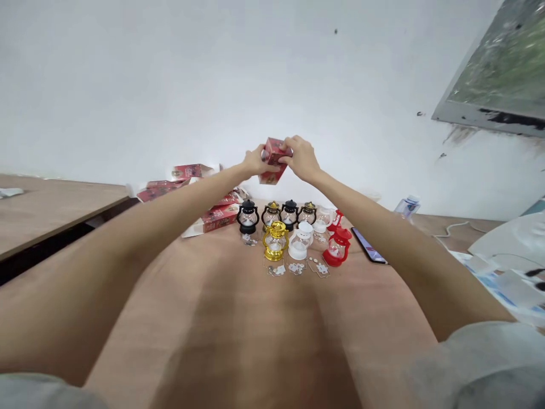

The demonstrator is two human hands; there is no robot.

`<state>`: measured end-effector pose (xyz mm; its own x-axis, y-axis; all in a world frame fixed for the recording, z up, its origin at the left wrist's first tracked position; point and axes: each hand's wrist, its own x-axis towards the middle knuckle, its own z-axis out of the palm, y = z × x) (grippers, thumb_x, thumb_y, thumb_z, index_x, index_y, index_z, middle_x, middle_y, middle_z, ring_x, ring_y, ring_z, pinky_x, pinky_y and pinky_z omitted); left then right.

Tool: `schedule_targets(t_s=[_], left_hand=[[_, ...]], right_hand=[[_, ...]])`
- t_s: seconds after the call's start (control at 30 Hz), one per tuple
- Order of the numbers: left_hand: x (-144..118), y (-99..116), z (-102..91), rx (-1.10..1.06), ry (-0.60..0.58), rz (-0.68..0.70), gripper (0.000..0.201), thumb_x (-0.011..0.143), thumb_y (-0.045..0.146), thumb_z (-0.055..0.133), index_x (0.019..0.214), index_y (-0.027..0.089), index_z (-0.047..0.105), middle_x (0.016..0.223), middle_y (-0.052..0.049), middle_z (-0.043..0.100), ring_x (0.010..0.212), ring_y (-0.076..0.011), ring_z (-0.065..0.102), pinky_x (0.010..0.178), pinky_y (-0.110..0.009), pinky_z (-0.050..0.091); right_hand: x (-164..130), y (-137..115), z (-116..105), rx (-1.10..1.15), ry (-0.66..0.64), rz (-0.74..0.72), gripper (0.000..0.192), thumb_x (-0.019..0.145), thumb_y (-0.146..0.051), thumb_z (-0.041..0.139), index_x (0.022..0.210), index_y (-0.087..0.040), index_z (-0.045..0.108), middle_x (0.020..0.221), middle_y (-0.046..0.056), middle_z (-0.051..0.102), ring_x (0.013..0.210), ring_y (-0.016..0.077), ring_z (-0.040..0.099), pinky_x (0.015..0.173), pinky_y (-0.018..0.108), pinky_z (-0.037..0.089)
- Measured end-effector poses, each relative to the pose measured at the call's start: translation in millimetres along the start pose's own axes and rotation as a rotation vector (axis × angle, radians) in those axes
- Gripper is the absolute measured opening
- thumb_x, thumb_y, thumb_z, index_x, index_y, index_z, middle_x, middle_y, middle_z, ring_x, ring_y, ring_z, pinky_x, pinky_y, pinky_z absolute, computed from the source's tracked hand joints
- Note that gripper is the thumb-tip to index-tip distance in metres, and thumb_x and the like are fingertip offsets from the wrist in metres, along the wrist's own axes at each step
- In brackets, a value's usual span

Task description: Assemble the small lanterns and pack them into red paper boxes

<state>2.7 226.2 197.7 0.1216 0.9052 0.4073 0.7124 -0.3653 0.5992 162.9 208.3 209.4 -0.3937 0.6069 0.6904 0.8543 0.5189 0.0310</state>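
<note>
Raised above the back of the table, a small red printed cardboard box [272, 170] is between my two hands. My left hand [255, 161] grips its left side, fingers wrapped round it. On the upper right, my right hand [303, 159] has its fingers closed at the box's top end. Below stand several miniature lanterns: a black lantern [247, 218], a gold lantern [276, 243], a white lantern [300, 243] and a red lantern [338, 249] among them. Small white and metal parts [297, 268] lie in front of them.
More red boxes [219, 217] are heaped at the left, some lying flattened. A phone [368, 245] lies right of the lanterns, with a clear plastic bottle [407, 207] behind. The wall [213, 85] rises at the table's back edge. A second table [55, 207] is on the left.
</note>
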Motion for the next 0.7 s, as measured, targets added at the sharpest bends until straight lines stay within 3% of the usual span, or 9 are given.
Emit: schedule_targets(t_s=[0.1, 0.2, 0.33, 0.47, 0.7], left_hand=[[27, -16, 35.1, 0.005, -0.118, -0.09, 0.052, 0.072, 0.028, 0.073, 0.117, 0.014, 0.052, 0.103, -0.005, 0.062, 0.093, -0.0208, 0.061, 0.081, -0.033, 0.052], [51, -35, 58.7, 0.035, -0.203, -0.189, 0.028, 0.087, 0.029, 0.059, 0.11, 0.013, 0.056, 0.106, -0.007, 0.061, 0.089, -0.0178, 0.062, 0.075, -0.035, 0.054], [72, -65, 70.7, 0.059, -0.244, -0.272, 0.031, 0.089, 0.03, 0.055, 0.115, 0.014, 0.054, 0.112, -0.008, 0.058, 0.094, -0.0193, 0.061, 0.078, -0.038, 0.054], [73, -87, 77.6, 0.053, -0.303, -0.322, 0.03, 0.089, 0.031, 0.055, 0.114, 0.014, 0.055, 0.111, -0.008, 0.059, 0.093, -0.0193, 0.061, 0.078, -0.038, 0.054], [67, -92, 87.8, 0.036, -0.273, -0.304, 0.034, 0.089, 0.033, 0.055, 0.116, 0.013, 0.054, 0.116, -0.007, 0.057, 0.1, -0.0231, 0.058, 0.084, -0.041, 0.052]], right_hand=[[15, 16, 39, -0.053, -0.152, 0.049, 0.017, 0.08, -0.014, 0.053, 0.095, -0.012, 0.059, 0.104, 0.013, 0.059, 0.096, 0.0253, 0.053, 0.085, 0.039, 0.042], [29, 27, 74, -0.055, -0.212, 0.06, 0.015, 0.077, -0.012, 0.053, 0.09, -0.011, 0.061, 0.099, 0.013, 0.06, 0.093, 0.0252, 0.054, 0.081, 0.036, 0.041], [40, 36, 111, -0.05, -0.287, 0.038, 0.019, 0.077, -0.011, 0.053, 0.094, -0.011, 0.06, 0.107, 0.013, 0.058, 0.095, 0.0236, 0.053, 0.079, 0.033, 0.042], [42, 39, 136, -0.051, -0.392, -0.01, 0.022, 0.076, -0.011, 0.056, 0.098, -0.011, 0.058, 0.109, 0.014, 0.057, 0.095, 0.0237, 0.054, 0.079, 0.032, 0.043], [38, 41, 154, -0.091, -0.483, -0.024, 0.034, 0.082, -0.009, 0.049, 0.116, -0.01, 0.046, 0.121, 0.017, 0.05, 0.094, 0.0236, 0.057, 0.08, 0.038, 0.046]])
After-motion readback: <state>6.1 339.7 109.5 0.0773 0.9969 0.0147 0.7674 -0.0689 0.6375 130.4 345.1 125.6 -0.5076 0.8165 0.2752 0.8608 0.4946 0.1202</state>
